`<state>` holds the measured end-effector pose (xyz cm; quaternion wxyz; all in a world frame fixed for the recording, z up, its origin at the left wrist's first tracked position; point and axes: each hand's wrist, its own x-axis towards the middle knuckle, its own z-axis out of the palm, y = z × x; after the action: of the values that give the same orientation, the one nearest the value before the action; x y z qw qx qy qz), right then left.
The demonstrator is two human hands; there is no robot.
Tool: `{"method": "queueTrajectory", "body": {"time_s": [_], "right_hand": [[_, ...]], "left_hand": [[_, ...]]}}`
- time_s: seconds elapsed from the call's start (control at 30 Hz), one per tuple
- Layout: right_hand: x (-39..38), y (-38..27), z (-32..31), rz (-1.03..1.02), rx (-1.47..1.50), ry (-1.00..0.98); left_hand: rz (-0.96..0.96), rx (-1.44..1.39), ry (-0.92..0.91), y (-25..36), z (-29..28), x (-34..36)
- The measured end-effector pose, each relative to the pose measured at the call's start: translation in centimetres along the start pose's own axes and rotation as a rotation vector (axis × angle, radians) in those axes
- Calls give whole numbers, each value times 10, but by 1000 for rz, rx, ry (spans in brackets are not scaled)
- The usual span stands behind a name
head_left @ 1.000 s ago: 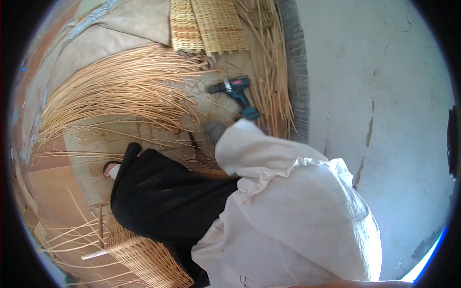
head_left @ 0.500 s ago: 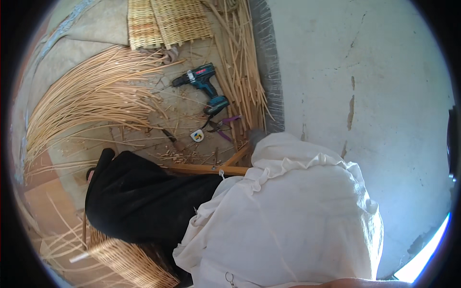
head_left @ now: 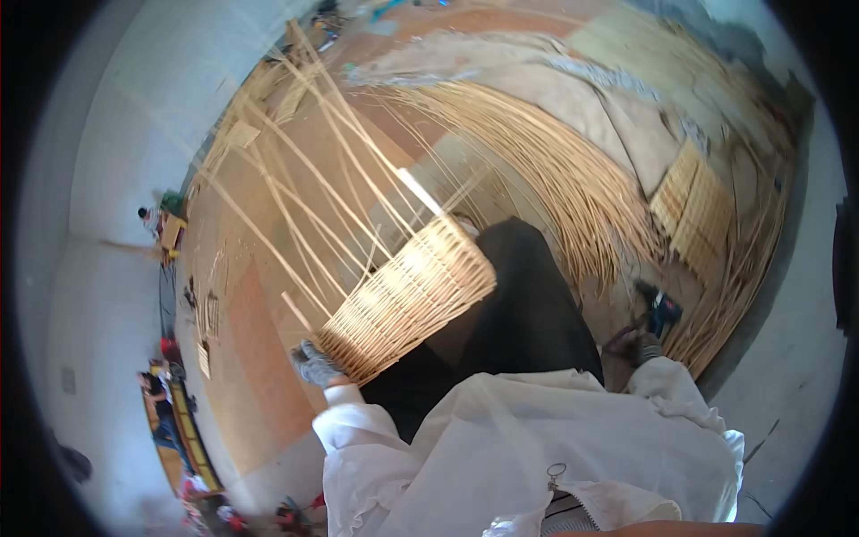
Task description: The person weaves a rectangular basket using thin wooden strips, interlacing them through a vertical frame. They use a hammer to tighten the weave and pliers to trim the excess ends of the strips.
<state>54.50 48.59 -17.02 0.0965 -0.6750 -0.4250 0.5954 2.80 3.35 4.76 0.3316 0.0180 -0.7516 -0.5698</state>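
An unfinished wicker basket (head_left: 412,291) rests tilted across my dark-trousered legs, its long loose rods reaching up and left. My left hand (head_left: 318,362), in a grey glove, grips the basket at its lower left end, with the fingers partly hidden behind the weave. Down to the right, my gloved right hand (head_left: 642,347) is at a pair of purple-handled pliers (head_left: 619,340); its fingers look closed on them, though shadow and blur hide detail. Just beyond that hand lies a teal and black cordless drill (head_left: 660,307).
A large bundle of peeled rods (head_left: 555,170) spreads over the floor ahead, beside a beige cloth (head_left: 501,58). Woven panels (head_left: 693,206) and more rods (head_left: 729,295) lie along the right wall. Far left, a person (head_left: 163,407) is by a yellow-edged bench.
My view has swung left, bringing the whole basket and my left hand into sight. My right hand has moved out from beside the white sleeve to the pliers by the drill.
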Motion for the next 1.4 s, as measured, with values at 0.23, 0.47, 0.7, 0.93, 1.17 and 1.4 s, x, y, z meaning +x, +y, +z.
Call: {"method": "queueTrajectory", "body": {"time_s": [0.23, 0.47, 0.7, 0.93, 1.17, 1.4], "right_hand": [[-157, -198, 85, -2, 383, -1219], [-235, -165, 217, -86, 578, -1347], [-214, -185, 197, -293, 182, -918], [-201, -240, 194, -1154, -817, -478], [-186, -267, 216, -1460, -1007, -112], [-192, -295, 254, -1362, -1236, -143]], "left_hand": [[-553, -385, -1655, 193, 30, -199], [118, 71, -1600, 159, 12, -224], [543, 25, -1070, 161, 102, -106], [609, 449, -1478, 131, 238, -88], [190, -1, -1347, 123, 237, -89], [100, 93, -1303, 134, 225, -80]]}}
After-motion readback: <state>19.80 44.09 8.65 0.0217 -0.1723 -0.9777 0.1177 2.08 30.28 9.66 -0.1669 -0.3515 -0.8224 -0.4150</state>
